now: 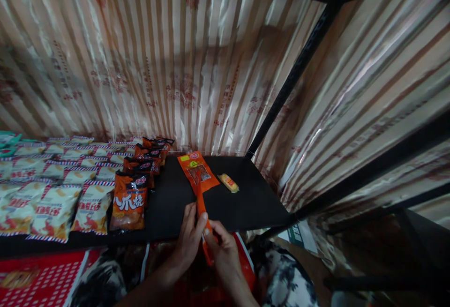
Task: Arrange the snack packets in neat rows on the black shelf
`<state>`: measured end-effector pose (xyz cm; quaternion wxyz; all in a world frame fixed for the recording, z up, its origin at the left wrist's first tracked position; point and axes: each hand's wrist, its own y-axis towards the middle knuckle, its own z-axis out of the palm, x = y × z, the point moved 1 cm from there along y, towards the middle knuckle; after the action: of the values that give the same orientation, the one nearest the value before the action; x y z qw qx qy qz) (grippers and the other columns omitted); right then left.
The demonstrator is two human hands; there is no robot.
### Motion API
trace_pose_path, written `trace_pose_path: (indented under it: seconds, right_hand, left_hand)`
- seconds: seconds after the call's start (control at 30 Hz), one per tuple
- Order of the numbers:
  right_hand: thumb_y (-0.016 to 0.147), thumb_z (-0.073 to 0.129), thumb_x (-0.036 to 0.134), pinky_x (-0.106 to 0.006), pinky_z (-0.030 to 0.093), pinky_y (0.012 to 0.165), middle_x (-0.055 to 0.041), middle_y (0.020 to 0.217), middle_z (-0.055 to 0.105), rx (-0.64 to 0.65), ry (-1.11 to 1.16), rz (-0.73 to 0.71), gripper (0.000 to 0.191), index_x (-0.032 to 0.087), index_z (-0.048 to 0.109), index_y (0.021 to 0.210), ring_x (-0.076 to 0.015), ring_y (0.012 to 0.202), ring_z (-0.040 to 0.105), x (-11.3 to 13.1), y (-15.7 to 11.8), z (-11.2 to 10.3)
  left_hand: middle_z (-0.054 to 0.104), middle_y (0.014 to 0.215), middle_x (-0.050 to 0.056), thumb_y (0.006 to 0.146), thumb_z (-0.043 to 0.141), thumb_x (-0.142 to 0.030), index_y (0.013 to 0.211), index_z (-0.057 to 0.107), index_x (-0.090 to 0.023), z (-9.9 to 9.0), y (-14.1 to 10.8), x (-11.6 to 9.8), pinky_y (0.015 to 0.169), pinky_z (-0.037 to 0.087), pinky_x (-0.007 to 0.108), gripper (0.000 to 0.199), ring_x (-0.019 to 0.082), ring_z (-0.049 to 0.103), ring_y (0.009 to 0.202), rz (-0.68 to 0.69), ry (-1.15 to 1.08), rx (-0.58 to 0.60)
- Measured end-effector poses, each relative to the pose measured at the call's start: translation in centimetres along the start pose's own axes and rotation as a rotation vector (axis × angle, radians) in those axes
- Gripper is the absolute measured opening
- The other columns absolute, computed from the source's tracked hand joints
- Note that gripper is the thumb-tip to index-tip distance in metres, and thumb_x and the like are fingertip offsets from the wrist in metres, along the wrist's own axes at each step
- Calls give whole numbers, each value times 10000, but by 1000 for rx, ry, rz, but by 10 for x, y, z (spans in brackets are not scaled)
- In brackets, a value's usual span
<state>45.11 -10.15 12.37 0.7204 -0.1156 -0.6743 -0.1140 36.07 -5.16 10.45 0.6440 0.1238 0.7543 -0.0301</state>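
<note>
An orange packet [200, 200], seen nearly edge-on, is held between both hands at the front edge of the black shelf [168, 208]. My left hand [190, 232] pinches its left side, with thumb and fingers closed. My right hand [221, 248] grips the same packet a little lower, fingers closed on it. Just beyond, a flat orange packet [197, 172] with a yellow label lies on the shelf. To its right is a small yellow wrapped item [228, 183].
Rows of orange-and-black bags [129, 201] and white-and-orange snack bags [52, 211] stand on the left. A black metal post [291, 82] rises at the shelf's back right corner. Below the shelf is a red-and-white perforated surface [49, 276]. Striped sheeting [158, 63] hangs behind.
</note>
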Motion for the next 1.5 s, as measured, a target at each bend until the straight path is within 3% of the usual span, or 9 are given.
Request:
trace_pose_path:
  seconds: [0.17,0.4,0.67,0.93,1.1,1.17,1.33,1.5]
  right_hand:
    - [743,616,406,-228,435,639,-10,707,568,39,-162,-88,224,202,711,740,-152,689,530,-3,1,7]
    - [812,498,259,-250,459,699,-34,803,596,153,-411,-130,180,213,672,804,-169,771,574,-7,5,18]
    - [754,459,79,-272,455,766,-43,832,611,156,-621,-152,209,202,627,772,-174,824,579,-26,11,29]
    - [758,514,131,-302,472,813,-42,897,642,244,-582,-135,210,220,674,861,-182,868,598,-18,18,33]
    - [855,467,307,-235,498,562,-27,773,641,231,-361,-76,232,216,679,880,-139,615,603,-21,26,29]
    - [877,437,378,-233,503,558,-37,776,656,143,-341,-101,291,205,668,913,-144,623,613,-24,35,23]
    - [891,365,301,-343,479,889,-94,1025,673,-59,-636,-331,336,186,635,1055,-197,968,614,-34,84,0]
    - [858,362,191,-378,357,1052,-135,1230,593,94,-1009,-395,391,116,616,1146,-215,1230,461,-41,143,-9]
  left_hand:
    - [557,1215,109,806,497,-444,1145,557,-153,-8,-2,-6,998,356,314,451,237,458,1199,-144,-181,-5]
    - [679,887,64,729,585,-376,939,606,-135,-10,2,15,804,464,315,320,219,623,853,-294,-391,-48]
    - [648,769,32,657,594,-286,829,591,-154,-16,9,31,717,467,278,218,186,606,758,-355,-391,-214]
    - [627,725,22,635,606,-318,825,543,-169,-18,25,42,664,481,271,249,171,610,686,-410,-444,-265]
    - [595,631,-13,649,559,-320,845,513,-175,-23,30,44,516,456,243,248,143,576,535,-469,-425,-258]
    - [617,659,5,644,570,-336,842,517,-176,-23,31,44,524,467,253,260,157,595,558,-471,-439,-254]
    - [674,838,68,651,598,-291,946,547,-163,-23,38,50,699,506,290,326,204,650,782,-458,-418,-312]
    - [673,873,70,671,586,-240,989,550,-162,-31,50,53,724,510,283,329,200,652,822,-495,-301,-396]
